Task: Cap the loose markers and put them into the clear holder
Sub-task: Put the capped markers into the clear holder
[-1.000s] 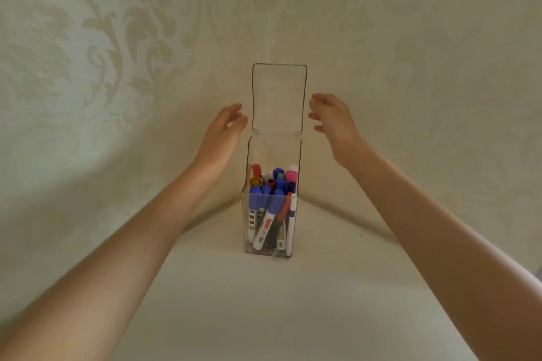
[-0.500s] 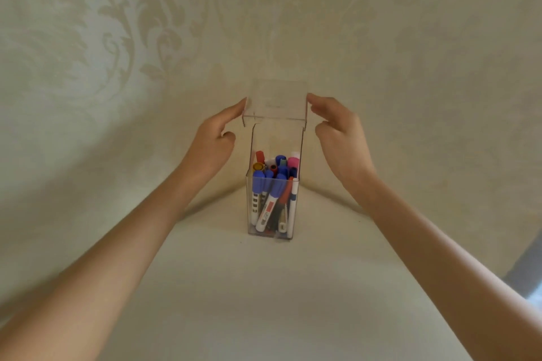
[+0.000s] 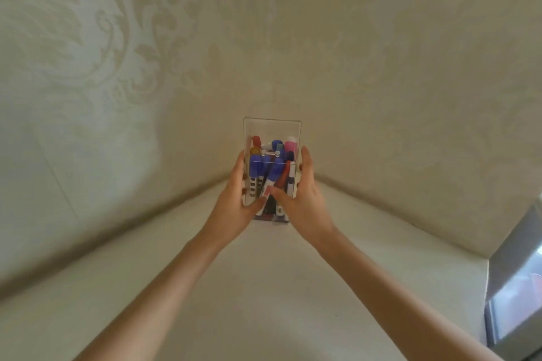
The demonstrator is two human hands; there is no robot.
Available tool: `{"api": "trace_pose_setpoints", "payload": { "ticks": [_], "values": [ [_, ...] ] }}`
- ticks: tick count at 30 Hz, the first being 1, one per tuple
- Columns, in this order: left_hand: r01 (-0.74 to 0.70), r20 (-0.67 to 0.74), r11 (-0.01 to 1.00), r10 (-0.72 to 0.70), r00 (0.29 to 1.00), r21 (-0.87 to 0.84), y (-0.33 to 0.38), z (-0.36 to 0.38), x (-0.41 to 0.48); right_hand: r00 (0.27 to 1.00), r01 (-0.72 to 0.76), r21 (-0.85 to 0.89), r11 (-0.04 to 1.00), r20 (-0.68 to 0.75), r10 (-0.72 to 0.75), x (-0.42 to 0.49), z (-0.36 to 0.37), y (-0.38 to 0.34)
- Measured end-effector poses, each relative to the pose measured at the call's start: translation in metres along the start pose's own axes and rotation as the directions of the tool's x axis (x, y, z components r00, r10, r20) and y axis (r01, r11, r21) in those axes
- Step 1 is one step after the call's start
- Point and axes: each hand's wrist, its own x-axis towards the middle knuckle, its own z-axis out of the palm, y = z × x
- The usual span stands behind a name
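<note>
Markers with blue, red and pink caps stand packed together, caps up, inside the clear rectangular plastic holder, and we count no fewer than 6 of them, though the crowding keeps us from an exact number. We see the holder standing upright on the pale cream surface, pushed back into the corner where the 2 walls of beige damask wallpaper meet. Its clear hinged lid lies flat across the top, with a small clasp at its front edge. Our left hand grips the holder's left side, thumb laid over the lower front and fingertips showing through the plastic behind. Our right hand grips the right side in the same way, its thumb crossing the front just beside the left thumb and its fingers reaching up along the wall. At the far right edge we make out a blurred grey boxy object, well apart from the holder.
</note>
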Motion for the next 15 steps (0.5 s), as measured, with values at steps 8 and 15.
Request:
{"api": "trace_pose_setpoints", "payload": {
  "ticks": [8,15],
  "values": [
    [0.043,-0.011,0.999,-0.044,0.999,-0.021,-0.027,0.016,0.047,0.996,-0.037,-0.010,0.999,-0.082,0.037,0.049,0.006,0.030],
    [0.083,0.024,0.994,-0.082,0.996,-0.072,-0.028,0.017,0.077,0.991,-0.071,-0.005,0.997,-0.111,0.070,0.079,0.010,0.036]
  ]
}}
